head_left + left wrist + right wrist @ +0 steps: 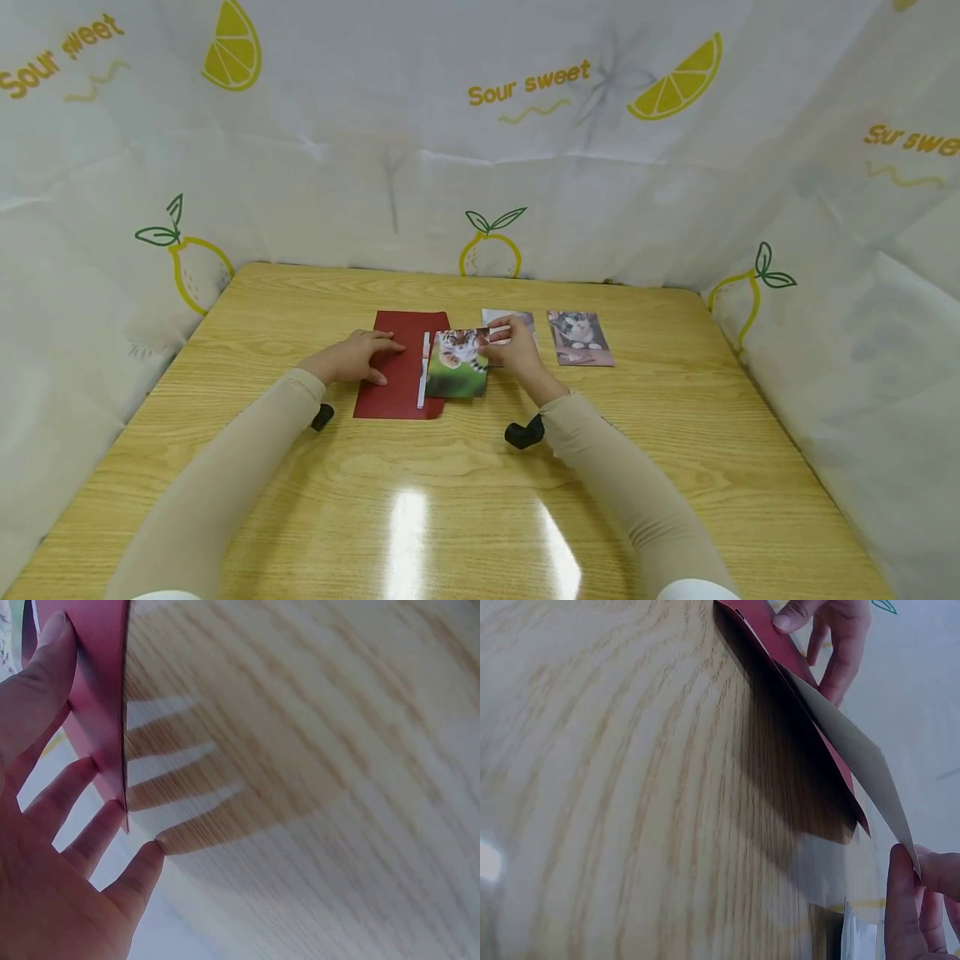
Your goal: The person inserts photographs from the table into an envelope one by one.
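Note:
A red envelope [392,392] lies on the wooden table, with the pale edges of cards [422,375] showing at its right side. My left hand [354,358] rests on the envelope's left part; in the left wrist view its thumb and fingertips touch the red paper [101,652] and the fingers are spread. Between thumb and fingers, my right hand [516,350] pinches the corner of a tiger photo [461,379]. That photo is tilted, overlapping the envelope's right edge; its pale back [855,754] shows in the right wrist view.
Right of the tiger photo lies another picture [495,315], partly covered by my right hand. Farther right is a cat photo [579,337]. A white cloth with lemon prints [360,192] hangs behind the table [450,500] and along its sides.

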{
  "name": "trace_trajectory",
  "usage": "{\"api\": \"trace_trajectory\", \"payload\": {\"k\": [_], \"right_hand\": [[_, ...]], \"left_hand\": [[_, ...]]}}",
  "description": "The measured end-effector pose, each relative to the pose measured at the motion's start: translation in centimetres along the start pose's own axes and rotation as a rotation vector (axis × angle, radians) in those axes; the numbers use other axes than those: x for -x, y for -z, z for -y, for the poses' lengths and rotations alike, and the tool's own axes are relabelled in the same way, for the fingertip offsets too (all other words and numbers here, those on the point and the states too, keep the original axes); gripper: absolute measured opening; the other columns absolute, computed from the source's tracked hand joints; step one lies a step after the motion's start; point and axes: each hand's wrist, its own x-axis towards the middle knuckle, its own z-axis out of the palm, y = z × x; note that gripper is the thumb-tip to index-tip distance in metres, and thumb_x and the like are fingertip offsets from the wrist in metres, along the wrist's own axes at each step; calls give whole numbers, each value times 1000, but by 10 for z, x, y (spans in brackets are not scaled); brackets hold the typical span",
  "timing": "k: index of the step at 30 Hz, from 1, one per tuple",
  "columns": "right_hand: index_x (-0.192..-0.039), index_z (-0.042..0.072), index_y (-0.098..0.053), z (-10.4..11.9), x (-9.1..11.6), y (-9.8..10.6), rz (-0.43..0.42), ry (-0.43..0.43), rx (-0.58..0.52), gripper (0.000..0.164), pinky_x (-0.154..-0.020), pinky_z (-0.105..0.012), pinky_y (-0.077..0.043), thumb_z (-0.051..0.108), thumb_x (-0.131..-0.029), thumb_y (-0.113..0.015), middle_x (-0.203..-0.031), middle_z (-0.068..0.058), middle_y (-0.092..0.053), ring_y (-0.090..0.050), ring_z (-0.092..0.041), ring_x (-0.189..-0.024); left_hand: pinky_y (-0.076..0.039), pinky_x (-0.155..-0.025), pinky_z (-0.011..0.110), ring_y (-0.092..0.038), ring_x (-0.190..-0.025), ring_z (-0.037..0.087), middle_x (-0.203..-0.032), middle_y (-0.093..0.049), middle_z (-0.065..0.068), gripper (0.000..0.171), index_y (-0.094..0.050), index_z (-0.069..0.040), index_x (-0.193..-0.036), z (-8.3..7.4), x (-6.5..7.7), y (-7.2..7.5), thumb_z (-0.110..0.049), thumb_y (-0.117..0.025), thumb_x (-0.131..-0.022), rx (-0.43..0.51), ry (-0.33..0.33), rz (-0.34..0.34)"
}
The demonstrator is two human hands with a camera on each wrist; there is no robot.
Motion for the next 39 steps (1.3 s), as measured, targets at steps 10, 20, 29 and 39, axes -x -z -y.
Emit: {"api": "trace_trajectory", "payload": {"k": [10,20,29,39], "right_hand": [[-123,3,-50,-3,-1,-1,2,-43,-7,46,-76,-39,-58,-7,-83,-71,-102,-12,-51,-57,-16,-70],[-123,3,-50,-6,-2,-1,14,-73,-6,47,-69,-36,-57,-8,-82,-71,-99,-12,-52,-58,-17,-69],[-124,4,-51,-7,1,-7,31,-78,27,47,-72,-36,-58,-6,-82,-72,-101,-14,-54,-61,-19,-72],[-121,1,-51,-6,0,-14,52,-63,27,45,-70,-35,-58,-8,-82,-71,-94,-10,-54,-60,-16,-67]], "left_hand": [[-36,-109,54,-22,-140,48,-156,-26,22,62,-49,-11,-142,-1,0,1,-21,-73,-87,-9,6,8],[-36,-109,53,-22,-141,47,-157,-26,21,62,-48,-11,-143,-2,0,2,-20,-73,-87,-3,17,10],[-36,-109,54,-22,-140,47,-156,-26,21,61,-48,-11,-143,-4,3,2,-20,-72,-87,3,16,9],[-37,-109,53,-22,-140,47,-156,-27,23,61,-49,-10,-142,-5,3,3,-20,-72,-87,6,11,9]]}}
